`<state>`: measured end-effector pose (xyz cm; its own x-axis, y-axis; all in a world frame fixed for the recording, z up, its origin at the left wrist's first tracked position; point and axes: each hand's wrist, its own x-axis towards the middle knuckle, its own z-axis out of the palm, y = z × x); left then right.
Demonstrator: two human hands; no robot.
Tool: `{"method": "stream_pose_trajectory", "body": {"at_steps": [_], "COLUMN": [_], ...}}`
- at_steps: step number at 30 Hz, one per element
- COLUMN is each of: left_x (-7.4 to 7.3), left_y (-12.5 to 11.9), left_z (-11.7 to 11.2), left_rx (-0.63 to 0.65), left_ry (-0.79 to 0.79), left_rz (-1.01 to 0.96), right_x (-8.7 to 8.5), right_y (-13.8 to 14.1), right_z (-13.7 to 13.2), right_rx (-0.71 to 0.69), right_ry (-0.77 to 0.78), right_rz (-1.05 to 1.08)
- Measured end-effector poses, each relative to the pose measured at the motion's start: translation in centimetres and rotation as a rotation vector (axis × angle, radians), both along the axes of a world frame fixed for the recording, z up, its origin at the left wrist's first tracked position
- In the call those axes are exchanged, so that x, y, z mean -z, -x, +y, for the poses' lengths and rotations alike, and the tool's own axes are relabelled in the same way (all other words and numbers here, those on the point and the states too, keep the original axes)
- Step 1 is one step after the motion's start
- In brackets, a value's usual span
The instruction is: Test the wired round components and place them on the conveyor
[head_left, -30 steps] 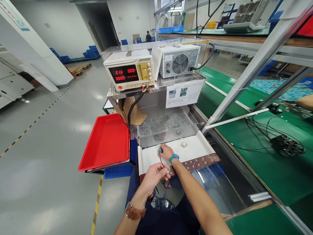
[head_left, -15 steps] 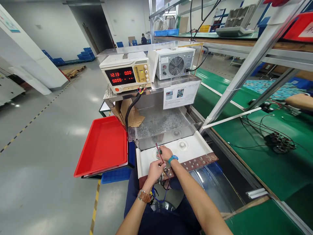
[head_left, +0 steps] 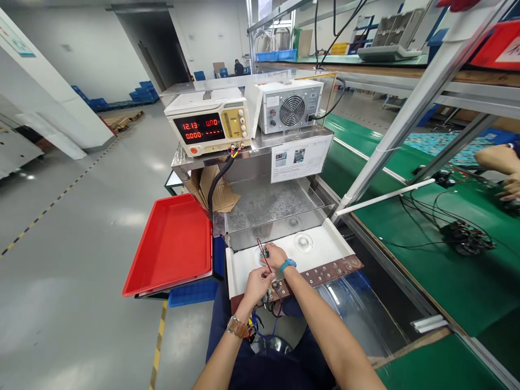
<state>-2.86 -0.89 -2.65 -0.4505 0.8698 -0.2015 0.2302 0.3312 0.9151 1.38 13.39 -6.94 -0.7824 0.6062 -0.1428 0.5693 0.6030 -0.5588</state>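
Note:
My left hand (head_left: 259, 284) is closed in a pinch on a thin red wire (head_left: 263, 252), just above the front edge of the white tray. Beyond it, my right hand (head_left: 274, 255) is closed around a small green circuit board (head_left: 265, 253), partly hidden by the fingers. The red wire loops up beside that board. Below the hands, a brown strip with metal studs (head_left: 325, 271) runs along the front of the white tray (head_left: 280, 244). Blue and other coloured wires (head_left: 274, 325) hang beneath the strip.
A power supply (head_left: 209, 122) with lit red digits stands on the metal shelf, beside a grey fan-backed unit (head_left: 290, 108). An empty red tray (head_left: 170, 244) is at left. Rightward, a wired black assembly (head_left: 467, 238) lies on the green bench, near another person's hand (head_left: 512, 187).
My two hands stay nearly in place, with the wire and board still held. The other person's arm at far right has shifted, and a hand now shows there.

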Motion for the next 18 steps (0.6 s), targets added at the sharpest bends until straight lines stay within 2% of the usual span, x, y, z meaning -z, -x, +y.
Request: {"method": "stream_pose_trajectory", "body": {"at_steps": [18], "left_x": [-0.43], "left_y": [-0.03], "left_z": [0.11], "left_rx": [0.019], "left_ry": [0.021], "left_rz": [-0.007], "right_x": [-0.55], "right_y": [0.02], "right_z": [-0.12], "right_rx": [0.0], "right_ry": [0.02], "right_rz": [-0.01]}}
